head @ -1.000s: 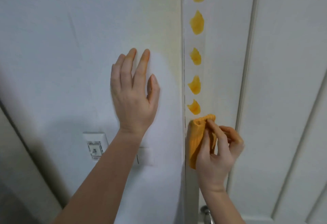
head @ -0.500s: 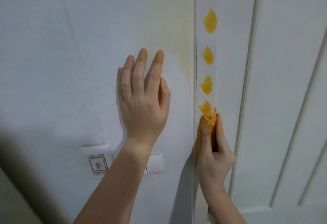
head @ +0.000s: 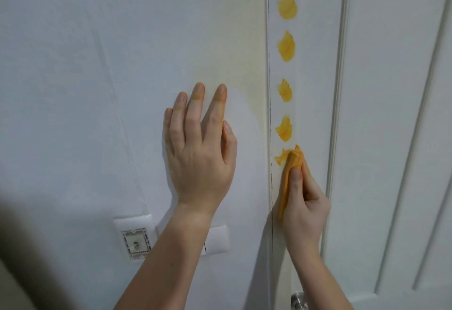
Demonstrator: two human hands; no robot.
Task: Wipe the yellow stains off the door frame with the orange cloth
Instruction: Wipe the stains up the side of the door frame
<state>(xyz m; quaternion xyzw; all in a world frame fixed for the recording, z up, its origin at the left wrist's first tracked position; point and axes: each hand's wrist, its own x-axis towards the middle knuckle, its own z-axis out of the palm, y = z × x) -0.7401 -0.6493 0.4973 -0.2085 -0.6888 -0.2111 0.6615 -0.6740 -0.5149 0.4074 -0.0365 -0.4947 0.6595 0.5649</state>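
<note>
right hand (head: 303,202) pressing orange cloth (head: 291,175) on lowest stain (head: 280,159), door frame (head: 310,89)

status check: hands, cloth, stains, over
Left hand flat on wall, holding nothing. Right hand grips orange cloth, tip on lowest stain. Four more stains above, unwiped. Nothing in the way.

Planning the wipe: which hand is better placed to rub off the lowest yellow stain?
Right hand: it grips the orange cloth against the lowest stain on the door frame. Left hand lies flat on the wall.
</note>
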